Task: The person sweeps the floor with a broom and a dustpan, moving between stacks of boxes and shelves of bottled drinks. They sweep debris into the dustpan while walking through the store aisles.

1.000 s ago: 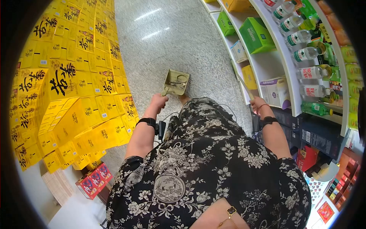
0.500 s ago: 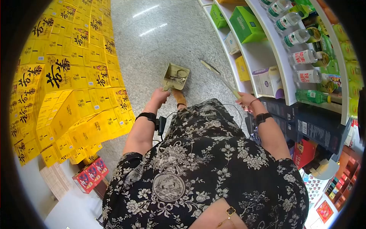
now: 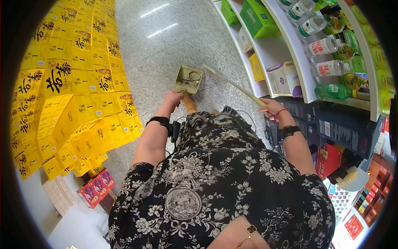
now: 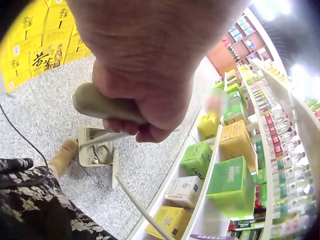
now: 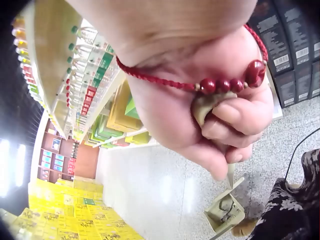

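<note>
My left hand [image 3: 172, 101] grips the end of the dustpan's handle [image 4: 107, 106], fingers curled round it. Low by the floor, the pale green dustpan [image 3: 188, 89] has its open side up, close beside a foot in a tan shoe [image 3: 189, 103]. Dark, curly debris [image 4: 103, 154] lies inside it. In my right hand [image 3: 271, 108] is the broom's long pale handle [image 3: 238, 89], gripped near its top end. The broom slants down and left. Its head [image 4: 115, 169] is beside the dustpan's right side. A red beaded bracelet [image 5: 215, 86] circles the right wrist.
Stacked yellow cartons [image 3: 83, 74] line the left side. White shelves [image 3: 286, 45] on the right hold bottles [image 3: 325, 46] and boxes, with dark cartons [image 3: 340, 128] below. Speckled floor [image 3: 166, 50] runs between them. A thin black cable [image 4: 30, 142] hangs near the skirt.
The broom has swung leftward, away from the shelf, and its head now lies near the dustpan. My right hand moved slightly left and up. The dustpan shifted slightly up and left in the head view.
</note>
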A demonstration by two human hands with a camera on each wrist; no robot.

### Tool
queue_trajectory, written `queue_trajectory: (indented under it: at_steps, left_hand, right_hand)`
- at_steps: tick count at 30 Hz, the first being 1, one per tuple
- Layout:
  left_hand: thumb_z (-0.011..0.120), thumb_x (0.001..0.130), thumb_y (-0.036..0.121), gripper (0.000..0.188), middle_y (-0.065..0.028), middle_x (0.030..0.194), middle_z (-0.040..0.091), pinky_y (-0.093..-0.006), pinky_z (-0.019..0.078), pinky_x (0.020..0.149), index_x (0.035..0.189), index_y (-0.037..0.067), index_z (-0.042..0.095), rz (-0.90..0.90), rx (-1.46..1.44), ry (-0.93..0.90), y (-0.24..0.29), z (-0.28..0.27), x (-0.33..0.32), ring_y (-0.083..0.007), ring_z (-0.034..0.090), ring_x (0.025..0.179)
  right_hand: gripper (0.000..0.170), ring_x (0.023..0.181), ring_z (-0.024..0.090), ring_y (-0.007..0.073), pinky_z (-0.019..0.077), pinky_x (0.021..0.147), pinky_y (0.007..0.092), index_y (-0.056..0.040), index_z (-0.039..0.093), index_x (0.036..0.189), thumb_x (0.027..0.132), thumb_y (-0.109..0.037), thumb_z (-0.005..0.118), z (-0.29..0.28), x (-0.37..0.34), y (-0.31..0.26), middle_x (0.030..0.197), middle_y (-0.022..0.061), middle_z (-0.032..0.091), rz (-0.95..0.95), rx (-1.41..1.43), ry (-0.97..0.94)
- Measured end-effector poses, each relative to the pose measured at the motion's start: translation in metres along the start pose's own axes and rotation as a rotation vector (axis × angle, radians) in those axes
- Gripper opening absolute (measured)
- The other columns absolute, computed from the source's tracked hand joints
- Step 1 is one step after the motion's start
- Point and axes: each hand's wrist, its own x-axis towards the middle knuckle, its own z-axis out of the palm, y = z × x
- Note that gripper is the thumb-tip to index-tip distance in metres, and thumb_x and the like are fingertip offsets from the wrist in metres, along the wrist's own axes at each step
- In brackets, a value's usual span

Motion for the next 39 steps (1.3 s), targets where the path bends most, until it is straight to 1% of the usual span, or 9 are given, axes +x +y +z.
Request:
queue_trajectory:
  at_steps: [3,4,7,10,21,27,31,37,39]
  left_hand:
    - [0.056,0.07,0.011,0.015,-0.0033,0.056,0.047,-0.0291,0.0369,0.04,0.083,0.003,0.056,0.043,-0.016,0.033,0.003,0.01,-0.013,-0.0137,0.045,0.044]
    - [0.056,0.07,0.011,0.015,-0.0033,0.056,0.047,-0.0291,0.0369,0.04,0.083,0.003,0.056,0.043,-0.02,0.035,0.002,0.012,-0.014,-0.0137,0.045,0.044]
    - [0.056,0.07,0.01,0.015,-0.0032,0.056,0.047,-0.0292,0.0358,0.039,0.083,0.003,0.055,0.031,-0.047,0.033,-0.006,0.02,-0.017,-0.0132,0.044,0.043]
    - [0.057,0.07,0.008,0.014,-0.0029,0.056,0.046,-0.029,0.0348,0.038,0.083,0.002,0.055,0.07,-0.093,0.022,-0.009,0.027,-0.024,-0.0128,0.043,0.043]
    - [0.055,0.071,0.006,0.018,-0.0026,0.057,0.048,-0.0282,0.0368,0.039,0.088,0.001,0.056,0.029,0.022,0.077,-0.052,0.031,-0.049,-0.0119,0.045,0.045]
    - [0.055,0.071,0.014,0.02,-0.0059,0.058,0.054,-0.0301,0.0417,0.044,0.089,0.006,0.059,-0.039,-0.04,0.102,-0.075,0.019,-0.068,-0.0147,0.051,0.047]
    - [0.055,0.071,0.014,0.021,-0.0058,0.059,0.055,-0.0298,0.0424,0.044,0.09,0.005,0.059,-0.066,0.1,0.154,-0.101,0.01,-0.08,-0.0144,0.052,0.047]
    - [0.056,0.071,0.016,0.021,-0.0055,0.059,0.055,-0.0302,0.0436,0.045,0.087,0.004,0.058,-0.1,-0.078,0.234,-0.159,0.009,-0.096,-0.0153,0.053,0.047]
    - [0.056,0.071,0.017,0.021,-0.0056,0.059,0.055,-0.0304,0.0439,0.045,0.088,0.004,0.058,-0.122,-0.118,0.25,-0.179,0.007,-0.111,-0.0155,0.053,0.047]
  right_hand:
    - [0.066,0.04,0.032,0.0061,0.0245,0.034,0.0233,-0.0171,0.031,0.136,0.076,0.0,0.053,-0.011,-0.007,0.009,0.062,-0.0008,0.043,0.021,-0.071,0.142]
    - [0.055,0.04,0.033,0.0074,0.0258,0.033,0.0244,-0.0134,0.041,0.128,0.076,0.0,0.054,-0.016,-0.002,0.015,0.061,-0.0003,0.042,-0.002,-0.059,0.188]
    - [0.036,0.039,0.033,0.0084,0.0269,0.032,0.0245,-0.0101,0.048,0.111,0.077,-0.002,0.055,-0.027,0.013,0.024,0.059,-0.0002,0.041,0.024,0.095,0.169]
    - [0.025,0.039,0.033,0.0083,0.0277,0.032,0.0238,-0.0096,0.046,0.1,0.078,-0.004,0.056,-0.024,0.014,0.023,0.06,-0.0003,0.039,0.007,0.225,0.161]
    - [0.049,0.04,0.037,0.0092,0.0296,0.033,0.0254,-0.0146,0.042,0.123,0.077,-0.005,0.056,0.034,0.017,-0.008,0.057,-0.0002,0.038,0.015,-0.335,-0.095]
    - [0.062,0.041,0.029,0.007,0.0251,0.036,0.023,-0.0183,0.038,0.131,0.075,-0.003,0.057,0.032,0.007,-0.025,0.058,-0.0027,0.038,0.045,-0.419,-0.134]
    - [0.067,0.041,0.031,0.0065,0.0254,0.036,0.0229,-0.0207,0.034,0.135,0.076,0.0,0.056,0.017,0.014,-0.029,0.059,-0.0025,0.04,0.069,-0.393,-0.129]
    - [0.064,0.038,0.029,0.0067,0.0238,0.034,0.0227,-0.0213,0.033,0.135,0.077,0.0,0.051,0.036,0.015,-0.046,0.055,-0.0037,0.036,0.0,-0.447,0.109]
    - [0.053,0.038,0.029,0.0076,0.0241,0.035,0.0235,-0.0172,0.04,0.127,0.078,-0.002,0.052,0.046,0.033,-0.039,0.054,-0.0032,0.034,-0.039,-0.448,0.178]
